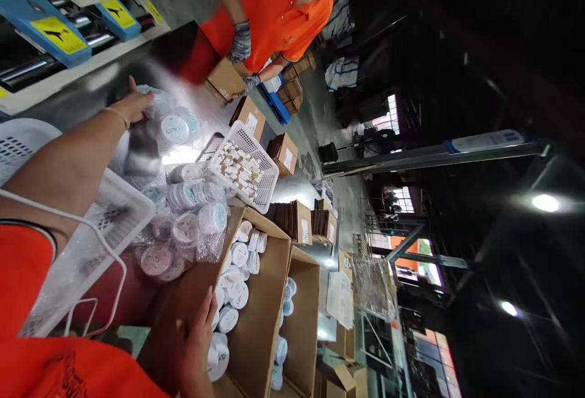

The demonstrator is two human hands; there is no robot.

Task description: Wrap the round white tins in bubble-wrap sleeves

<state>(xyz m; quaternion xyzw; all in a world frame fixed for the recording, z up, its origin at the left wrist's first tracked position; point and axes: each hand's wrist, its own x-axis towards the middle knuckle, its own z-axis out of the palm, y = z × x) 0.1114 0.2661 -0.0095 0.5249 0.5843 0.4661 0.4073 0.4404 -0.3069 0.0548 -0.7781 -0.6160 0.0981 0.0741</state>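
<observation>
My left hand (133, 107), with a band on its wrist, reaches over a metal table to plastic-wrapped round containers (174, 128). Its thumb stands apart, and its fingertips are at the wrapping without a visible grip. My right hand (197, 334) lies against the near side of an open cardboard box (262, 276), thumb apart from the fingers. Loose white round containers (239, 254) lie in that box. More wrapped stacks (185, 227) are piled between my hands. A white basket (269, 188) of small white and brown pieces stands beyond the pile.
Another person in orange (269, 14) handles a small carton (226, 79) with gloved hands. A second open box (304, 282) holds round containers. Folded cartons (292, 221) stand behind. A large white basket (132, 200) is close to my body; a roller machine (59, 26) stands at upper left.
</observation>
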